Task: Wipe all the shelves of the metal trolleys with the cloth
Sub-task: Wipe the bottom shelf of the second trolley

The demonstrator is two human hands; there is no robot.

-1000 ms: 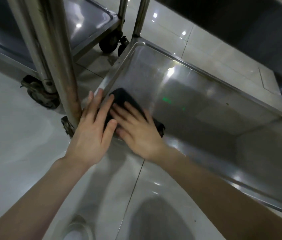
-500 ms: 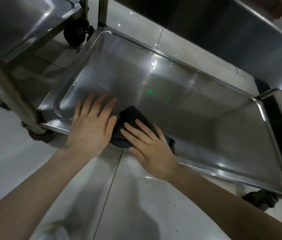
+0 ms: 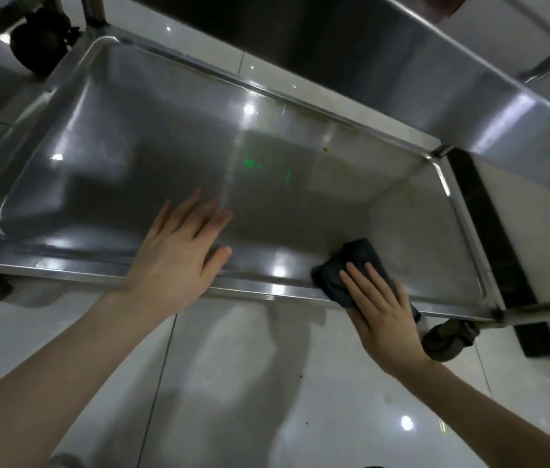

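The bottom shelf of a metal trolley lies low over the floor, a shiny tray with a raised rim. My right hand presses flat on a dark folded cloth at the shelf's near edge, toward its right end. Part of the cloth is hidden under the palm. My left hand rests flat on the bare shelf near its front rim, fingers spread, holding nothing. A small yellowish speck sits near the far rim.
The shelf above overhangs the far side. A caster wheel sits under the right front corner, another wheel of a neighbouring trolley at top left. Glossy white floor tiles lie in front.
My right hand has slid the cloth along the front edge from the left end toward the right end. My left hand stayed flat on the shelf. The view has shifted right.
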